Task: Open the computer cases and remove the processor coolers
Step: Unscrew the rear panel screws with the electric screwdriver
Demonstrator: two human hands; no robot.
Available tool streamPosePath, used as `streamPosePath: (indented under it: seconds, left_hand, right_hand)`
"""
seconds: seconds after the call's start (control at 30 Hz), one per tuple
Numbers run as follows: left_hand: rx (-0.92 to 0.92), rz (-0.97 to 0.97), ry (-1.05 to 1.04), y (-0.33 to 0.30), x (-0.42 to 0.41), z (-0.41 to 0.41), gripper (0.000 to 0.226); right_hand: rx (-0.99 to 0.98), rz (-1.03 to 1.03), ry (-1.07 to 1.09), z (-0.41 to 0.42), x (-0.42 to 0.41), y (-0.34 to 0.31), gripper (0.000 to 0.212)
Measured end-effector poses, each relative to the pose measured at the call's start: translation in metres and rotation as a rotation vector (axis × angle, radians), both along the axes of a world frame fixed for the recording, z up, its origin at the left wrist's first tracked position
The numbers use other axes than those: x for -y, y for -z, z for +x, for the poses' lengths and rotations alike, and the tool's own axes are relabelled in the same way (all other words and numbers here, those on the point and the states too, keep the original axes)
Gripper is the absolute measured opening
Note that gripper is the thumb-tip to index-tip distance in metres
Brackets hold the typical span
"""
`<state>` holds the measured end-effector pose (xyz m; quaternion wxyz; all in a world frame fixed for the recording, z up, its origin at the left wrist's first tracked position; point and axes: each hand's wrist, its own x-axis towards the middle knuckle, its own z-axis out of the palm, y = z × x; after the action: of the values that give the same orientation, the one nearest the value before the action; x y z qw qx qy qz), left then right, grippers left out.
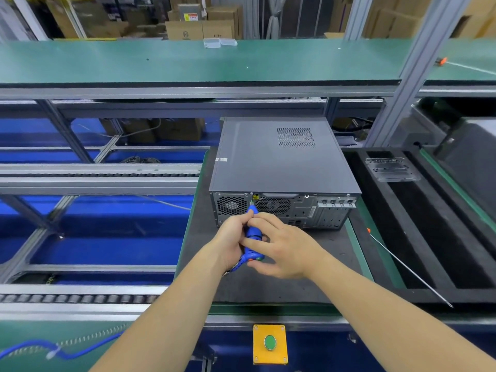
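Observation:
A closed grey computer case lies flat on a dark mat, its rear panel with fan grilles facing me. A blue electric screwdriver points at the top of the rear panel, between the two fan grilles. My left hand grips the screwdriver's body from the left. From the right, my right hand holds the same tool, fingers curled over it and thumb under its rear end. The bit's tip touches the panel near a yellow mark.
A long thin screwdriver with an orange handle lies on the black foam tray to the right. A clear plastic holder sits farther back. A yellow box with a green button is at the bench's front edge. Roller conveyor rails run left.

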<state>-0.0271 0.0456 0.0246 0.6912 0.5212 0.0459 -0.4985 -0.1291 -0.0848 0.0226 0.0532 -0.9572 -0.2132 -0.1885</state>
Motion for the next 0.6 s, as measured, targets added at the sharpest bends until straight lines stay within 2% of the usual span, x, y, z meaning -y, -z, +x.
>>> streamPosePath:
  seconds: [0.6]
  left_hand:
    - [-0.004, -0.005, -0.004, -0.0003, -0.0007, -0.0023, 0.034]
  right_hand:
    - [0.018, 0.044, -0.020, 0.0000, 0.0003, 0.0028, 0.037]
